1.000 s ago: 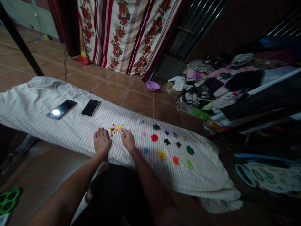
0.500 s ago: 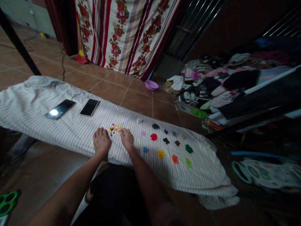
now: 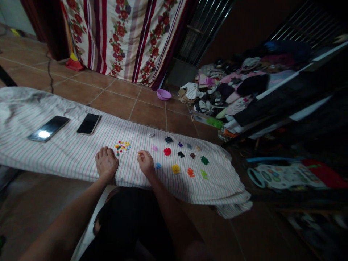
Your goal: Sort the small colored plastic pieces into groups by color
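My left hand (image 3: 106,162) rests palm down on the striped cloth (image 3: 130,174), its fingers laid out beside a loose pile of mixed small coloured pieces (image 3: 123,146). To the right of that pile, my right hand (image 3: 146,162) is closed in a pinch on a tiny orange-yellow piece (image 3: 139,154). Past this hand lie single-colour heaps, among them a pink heap (image 3: 154,148), a light blue heap (image 3: 158,165), a red heap (image 3: 167,151), a yellow heap (image 3: 175,169) and an orange heap (image 3: 190,172). The pieces are too small to identify.
Two phones, a larger phone (image 3: 49,128) and a smaller phone (image 3: 88,124), lie on the cloth at left. Beyond are a purple basin (image 3: 164,95) on the tiled floor, a floral curtain (image 3: 119,40) and a pile of clothes (image 3: 231,85).
My right hand has left the mixed pile and moved right, toward the sorted heaps, with a tiny piece in its fingertips. My left hand stays beside the pile. The view has turned right.
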